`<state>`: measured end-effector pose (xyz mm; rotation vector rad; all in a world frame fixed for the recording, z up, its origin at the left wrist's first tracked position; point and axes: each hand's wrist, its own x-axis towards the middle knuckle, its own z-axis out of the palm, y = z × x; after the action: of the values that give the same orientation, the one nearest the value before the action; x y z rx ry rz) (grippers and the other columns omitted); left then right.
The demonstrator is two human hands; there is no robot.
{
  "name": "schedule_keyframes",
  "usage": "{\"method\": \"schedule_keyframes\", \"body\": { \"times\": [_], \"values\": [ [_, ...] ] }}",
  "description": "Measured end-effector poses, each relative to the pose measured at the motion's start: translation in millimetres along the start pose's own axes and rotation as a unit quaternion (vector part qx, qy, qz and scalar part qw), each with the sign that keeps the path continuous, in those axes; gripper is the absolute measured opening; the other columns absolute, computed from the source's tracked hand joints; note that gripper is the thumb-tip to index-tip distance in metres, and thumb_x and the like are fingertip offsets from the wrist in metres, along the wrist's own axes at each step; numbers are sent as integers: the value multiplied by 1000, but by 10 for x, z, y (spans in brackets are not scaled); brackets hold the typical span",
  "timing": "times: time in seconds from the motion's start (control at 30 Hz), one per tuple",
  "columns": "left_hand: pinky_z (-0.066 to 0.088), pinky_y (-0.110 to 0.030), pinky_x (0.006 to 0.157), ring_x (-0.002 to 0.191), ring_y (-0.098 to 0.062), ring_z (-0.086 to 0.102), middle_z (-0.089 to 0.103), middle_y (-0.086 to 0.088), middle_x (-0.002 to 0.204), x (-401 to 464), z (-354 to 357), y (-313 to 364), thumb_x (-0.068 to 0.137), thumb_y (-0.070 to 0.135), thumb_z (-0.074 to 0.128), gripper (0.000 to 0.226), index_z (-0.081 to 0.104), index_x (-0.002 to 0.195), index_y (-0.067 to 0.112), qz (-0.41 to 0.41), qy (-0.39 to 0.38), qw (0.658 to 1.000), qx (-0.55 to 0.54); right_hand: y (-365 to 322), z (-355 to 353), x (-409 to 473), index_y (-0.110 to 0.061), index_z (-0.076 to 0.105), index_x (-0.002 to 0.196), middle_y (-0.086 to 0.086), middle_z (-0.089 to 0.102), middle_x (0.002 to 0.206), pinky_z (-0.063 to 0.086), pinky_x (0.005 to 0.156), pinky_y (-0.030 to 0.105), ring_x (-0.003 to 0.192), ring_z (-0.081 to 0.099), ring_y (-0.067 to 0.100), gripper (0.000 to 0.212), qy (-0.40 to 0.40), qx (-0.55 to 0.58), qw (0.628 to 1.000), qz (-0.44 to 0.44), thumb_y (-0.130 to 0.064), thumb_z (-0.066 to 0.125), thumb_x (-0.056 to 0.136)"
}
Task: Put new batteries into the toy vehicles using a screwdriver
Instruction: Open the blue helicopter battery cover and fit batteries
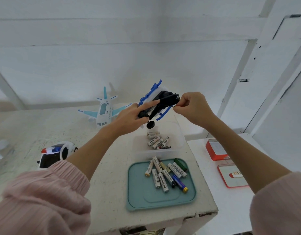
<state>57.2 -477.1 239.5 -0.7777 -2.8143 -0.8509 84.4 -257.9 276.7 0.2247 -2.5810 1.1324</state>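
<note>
Nearest the camera, two pink sleeves (pixel 44 200) framed the view, both forearms reaching forward over a white table (pixel 104 192). On the table's near right part lay a teal tray (pixel 138 200) holding a loose pile of batteries (pixel 165 173), mostly white-labelled, with one blue and one green among them. Just beyond the tray stood a clear plastic container (pixel 178 133) with several more batteries (pixel 157 140) inside. To the left, near the left forearm, sat a toy police car (pixel 56 155). On a separate white surface to the right lay a red box (pixel 215 150) and a red-edged card (pixel 231 175).

Above the container, both hands held a toy helicopter (pixel 156 102) off the table, tilted, underside toward the camera, blue skids showing at either side. The left hand (pixel 131 119) gripped its lower end, index finger laid straight along the black underside, where a battery was seated. The right hand (pixel 192 107) pinched a thin dark part at the toy's upper right edge; what that part was could not be determined.

Farthest back, a white and light-blue toy airplane (pixel 104 111) stood on the table before a white wall.
</note>
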Motion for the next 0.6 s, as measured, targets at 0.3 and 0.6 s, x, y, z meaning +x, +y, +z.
{"method": "schedule_keyframes", "body": {
  "times": [0.3,0.6],
  "values": [
    [42,-30,80,84,-18,49,50,-4,100,0,14,-46,95,25,47,63,17,123,73,-2,-1,1000,19,50,-91,-23,2,61,67,-3,55,54,42,56,26,49,46,11,10,-18,34,999,21,-3,67,73],
    [37,-29,79,85,-19,47,47,-3,98,6,8,-67,97,24,46,60,18,127,67,-4,-7,998,57,115,-167,-29,-6,60,63,-6,58,57,49,63,35,52,49,10,12,-51,-28,998,31,-8,68,71]
  ]
}}
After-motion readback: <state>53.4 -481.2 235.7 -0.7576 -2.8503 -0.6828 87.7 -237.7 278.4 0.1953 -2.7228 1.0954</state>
